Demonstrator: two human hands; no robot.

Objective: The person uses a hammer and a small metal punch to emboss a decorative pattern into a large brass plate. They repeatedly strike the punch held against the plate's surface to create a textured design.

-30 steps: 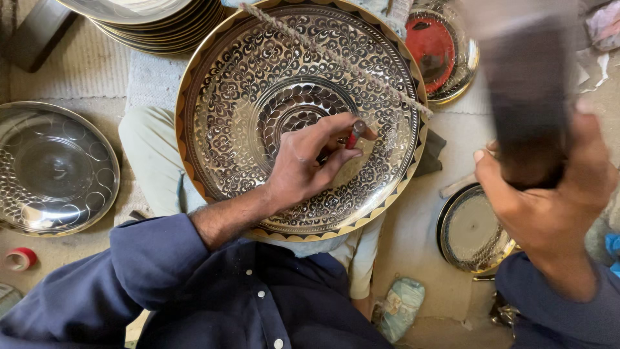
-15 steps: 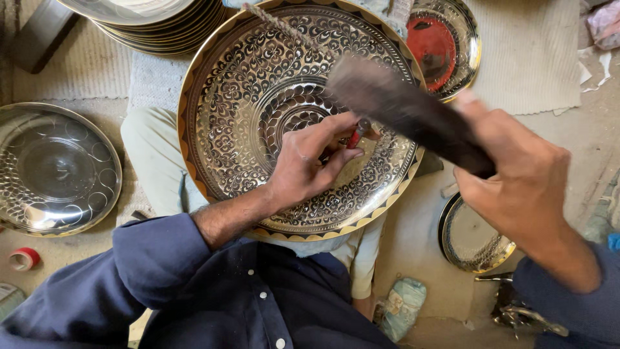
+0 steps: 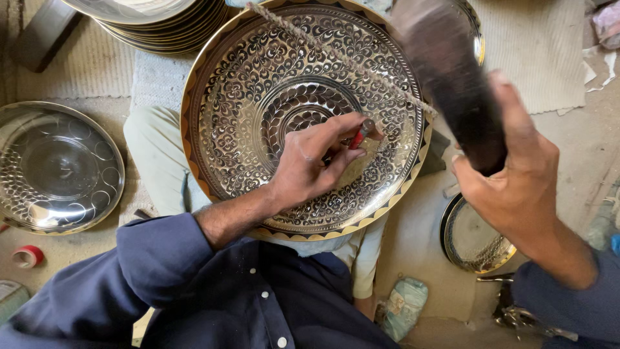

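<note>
Large round engraved brass tray (image 3: 258, 84) at frame centre, mostly patterned; small bare patch beside red-handled punch (image 3: 359, 137). Left hand (image 3: 310, 165) fingers pinching punch; right hand (image 3: 516, 187) gripping dark mallet (image 3: 445, 71).

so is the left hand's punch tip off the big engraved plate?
No, the left hand holds the punch with its tip set on the big engraved plate.

A large tray (image 3: 258, 84) lies under the left hand (image 3: 310, 161). A smaller tray (image 3: 55, 168) sits well left of it. Stacked plates (image 3: 155, 19) lie beyond.
</note>
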